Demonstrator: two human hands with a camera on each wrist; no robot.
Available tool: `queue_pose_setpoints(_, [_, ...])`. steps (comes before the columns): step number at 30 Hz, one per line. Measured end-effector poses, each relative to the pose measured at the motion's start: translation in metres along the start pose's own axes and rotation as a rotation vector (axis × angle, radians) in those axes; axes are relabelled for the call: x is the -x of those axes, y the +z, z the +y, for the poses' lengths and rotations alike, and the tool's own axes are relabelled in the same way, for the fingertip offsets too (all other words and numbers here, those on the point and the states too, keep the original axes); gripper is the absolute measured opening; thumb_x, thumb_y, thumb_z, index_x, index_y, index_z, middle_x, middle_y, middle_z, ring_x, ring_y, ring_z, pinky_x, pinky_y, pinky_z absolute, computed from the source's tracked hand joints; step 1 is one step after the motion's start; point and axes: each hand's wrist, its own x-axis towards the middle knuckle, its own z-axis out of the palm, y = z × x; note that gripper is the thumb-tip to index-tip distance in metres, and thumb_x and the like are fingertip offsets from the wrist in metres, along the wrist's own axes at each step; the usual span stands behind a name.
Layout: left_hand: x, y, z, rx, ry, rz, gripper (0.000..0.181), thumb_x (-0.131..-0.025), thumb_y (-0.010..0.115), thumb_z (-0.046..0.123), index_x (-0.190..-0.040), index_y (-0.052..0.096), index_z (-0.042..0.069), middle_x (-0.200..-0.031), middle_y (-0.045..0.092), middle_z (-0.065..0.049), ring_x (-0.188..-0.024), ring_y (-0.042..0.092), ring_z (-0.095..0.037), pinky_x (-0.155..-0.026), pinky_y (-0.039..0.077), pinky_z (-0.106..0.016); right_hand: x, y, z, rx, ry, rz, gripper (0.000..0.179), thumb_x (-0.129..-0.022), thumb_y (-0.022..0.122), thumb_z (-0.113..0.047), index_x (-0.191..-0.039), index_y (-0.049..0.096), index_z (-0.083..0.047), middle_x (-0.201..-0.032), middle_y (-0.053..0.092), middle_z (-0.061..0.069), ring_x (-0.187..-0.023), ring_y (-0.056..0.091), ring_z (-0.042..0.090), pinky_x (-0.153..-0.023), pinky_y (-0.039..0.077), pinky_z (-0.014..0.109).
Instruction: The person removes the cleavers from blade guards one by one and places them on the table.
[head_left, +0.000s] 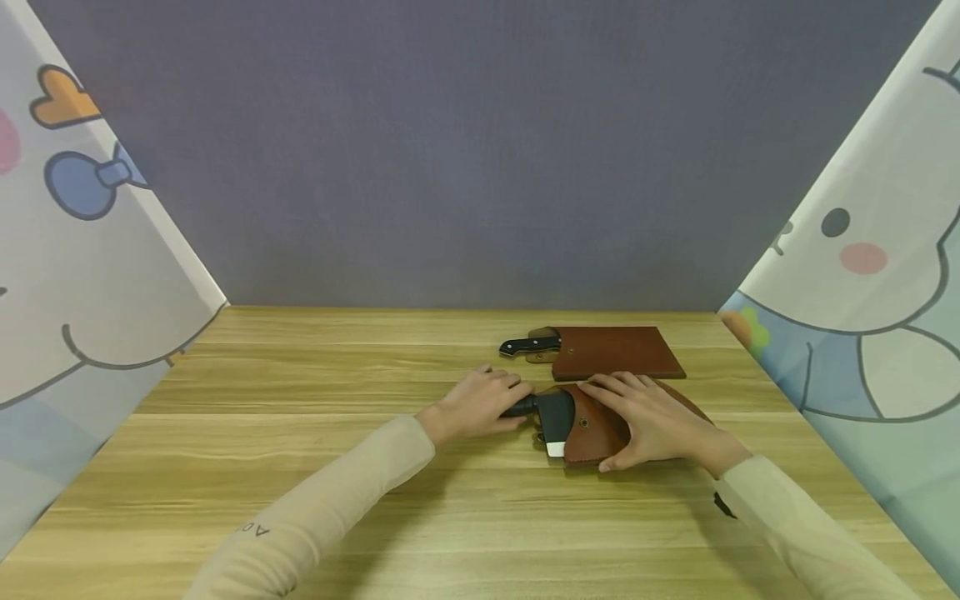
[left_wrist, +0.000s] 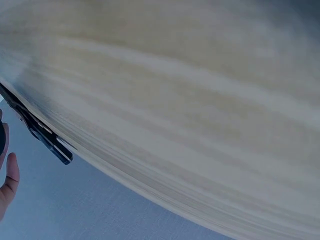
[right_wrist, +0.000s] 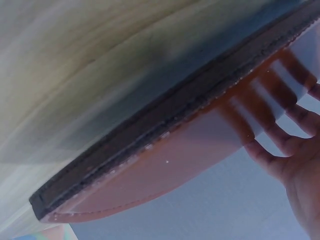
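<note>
In the head view my left hand point(head_left: 480, 404) grips the black handle point(head_left: 519, 407) of a cleaver, near the middle of the table. Its broad blade point(head_left: 555, 421), dark with a bright lower edge, lies partly inside a brown leather sheath point(head_left: 585, 446). Across that sheath my right hand point(head_left: 656, 417) is spread, fingertips toward the far side and thumb at the near edge. The right wrist view shows my right hand's fingertips touching the glossy leather face. Only a few fingers of my left hand point(left_wrist: 9, 185) show at the left wrist view's edge.
Just behind lies a second cleaver in a rectangular brown sheath point(head_left: 618, 352), its riveted black handle point(head_left: 531, 345) pointing left. A wooden table point(head_left: 300, 375) carries everything. A grey panel point(head_left: 480, 167) stands at the back, with cartoon-printed panels point(head_left: 862, 333) along both sides.
</note>
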Motion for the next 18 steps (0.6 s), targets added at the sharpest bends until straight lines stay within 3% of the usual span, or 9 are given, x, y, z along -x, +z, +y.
queue_pose_setpoints(12, [0.0006,0.0028,-0.0019,0.000,0.031,0.031,0.038,-0.088,0.052,0.046,-0.114,0.053,0.019,-0.103,0.066,0.004,-0.086,0.062,-0.011,-0.071,0.044,-0.026,0.0013,0.0007,-0.0012,-0.007,0.000,-0.007,0.108,-0.055,0.068,-0.073,-0.141,0.036,-0.016,-0.137,0.043,0.013,-0.121,0.043,0.034,-0.091,0.038,0.058])
queue_pose_setpoints(18, [0.0001,0.0026,-0.0021,0.021,0.029,0.033,0.039,-0.087,0.053,0.046,-0.114,0.054,0.019,-0.101,0.066,0.004,-0.087,0.062,-0.010,-0.075,0.045,-0.027,0.0021,0.0022,-0.0009,-0.010,-0.003,0.003,0.108,-0.055,0.067,-0.074,-0.140,0.037,-0.014,-0.137,0.043,0.013,-0.121,0.043,0.034,-0.092,0.037,0.057])
